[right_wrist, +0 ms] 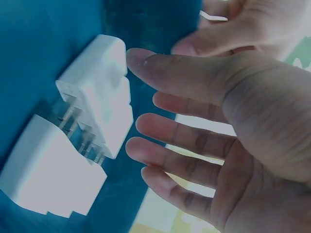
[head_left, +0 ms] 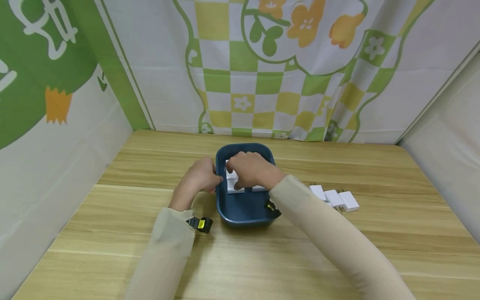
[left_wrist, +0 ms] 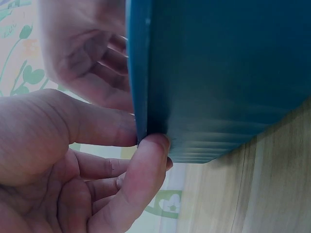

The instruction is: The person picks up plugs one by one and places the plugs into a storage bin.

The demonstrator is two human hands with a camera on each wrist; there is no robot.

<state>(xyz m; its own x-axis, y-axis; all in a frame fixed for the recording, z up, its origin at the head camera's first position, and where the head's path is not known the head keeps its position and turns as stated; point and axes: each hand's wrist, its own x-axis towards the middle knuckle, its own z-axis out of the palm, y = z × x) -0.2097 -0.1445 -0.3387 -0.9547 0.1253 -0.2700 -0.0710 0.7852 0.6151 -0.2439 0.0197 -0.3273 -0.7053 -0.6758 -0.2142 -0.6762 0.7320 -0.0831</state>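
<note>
A deep blue plastic bin (head_left: 241, 210) stands on the table, holding white plug-in chargers (head_left: 235, 186). My left hand (head_left: 200, 175) pinches the bin's left rim between thumb and index finger, as the left wrist view shows at the bin wall (left_wrist: 218, 63). Over the bin's inside is my right hand (head_left: 251, 168), its fingers spread and slightly bent. In the right wrist view, its thumb tip lies right at the end of a row of chargers (right_wrist: 104, 92). Facing that row, a second row (right_wrist: 53, 170) has its metal prongs pointing toward the first. Part of the bin's contents is hidden beneath my right hand.
Several more white chargers (head_left: 350, 201) with prongs lie on the wooden table (head_left: 240, 266) to the right of the bin, partly behind my right sleeve (head_left: 330, 229). A patterned curtain (head_left: 243, 83) hangs along the table's far edge.
</note>
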